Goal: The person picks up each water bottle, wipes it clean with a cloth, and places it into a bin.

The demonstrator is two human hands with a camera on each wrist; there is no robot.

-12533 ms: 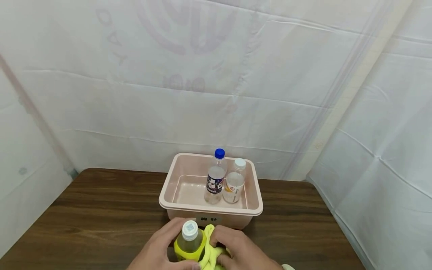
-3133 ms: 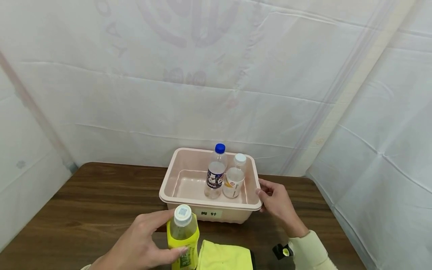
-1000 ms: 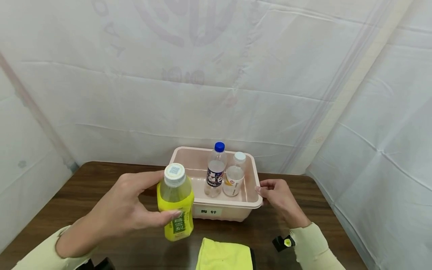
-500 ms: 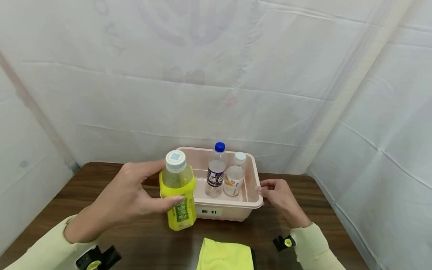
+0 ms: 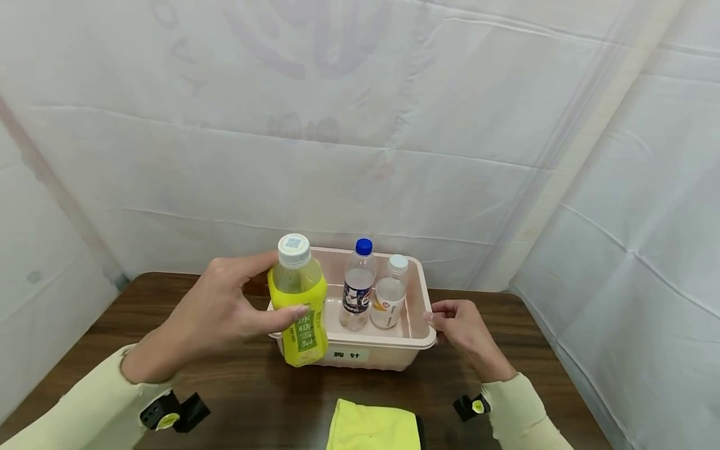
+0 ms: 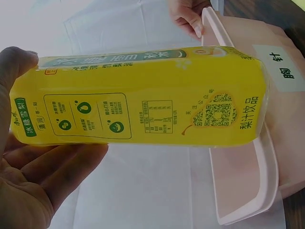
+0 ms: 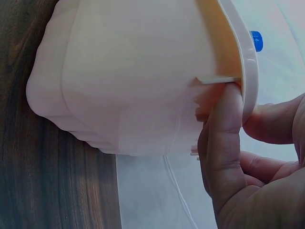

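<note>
My left hand [image 5: 225,306] grips a yellow-labelled drink bottle [image 5: 300,312] with a white cap, thumb in front and fingers behind. The bottle is raised off the table, before the left front corner of the pink plastic bin [image 5: 388,342]. In the left wrist view the bottle's printed label [image 6: 157,109] fills the middle. My right hand [image 5: 464,328] pinches the bin's right rim; the right wrist view shows the thumb above and the index finger [image 7: 226,124] under the lip. Inside the bin stand a blue-capped Pepsi bottle [image 5: 357,294] and a white-capped clear bottle [image 5: 389,300].
A folded yellow cloth [image 5: 374,428] lies on the dark wooden table [image 5: 236,406] at the front, with a black edge showing beside it. White sheeting [image 5: 197,156] hangs behind the table and along both sides. Each wrist carries a small black camera.
Earlier both hands held the bottle and the cloth; the cloth now lies folded on the table. My right hand moved to the bin's rim. My left hand has lifted the bottle up toward the bin.
</note>
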